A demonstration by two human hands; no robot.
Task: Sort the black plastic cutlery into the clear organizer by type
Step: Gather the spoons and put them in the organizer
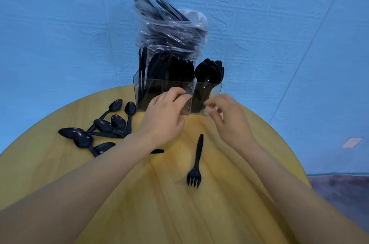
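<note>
From the head view, the clear organizer [177,92] stands at the far edge of the round yellow tabletop [139,193], its compartments already holding cutlery upright: knives [153,68] toward the left, what look like forks in the middle, spoons [209,72] on the right. Behind it a clear plastic bag [169,30] of more black cutlery leans against the blue wall, probably the supply. The left hand [165,120] reaches to the front wall of the organizer, fingers loosely curled with the tips touching or just short of it; I see nothing held, and it seems to be steadying or squaring the box. The right hand [229,120] hovers just in front of the spoon compartment, fingers bent and blurred; whether it pinches anything I cannot tell. A heap of loose spoons [99,130] lies near the left edge, grouped as if ready for one compartment. A single fork [196,162] lies at the middle, tines toward the near edge, and a small dark piece [157,151] peeks from under the left wrist. Sorting looks well along but unfinished.
</note>
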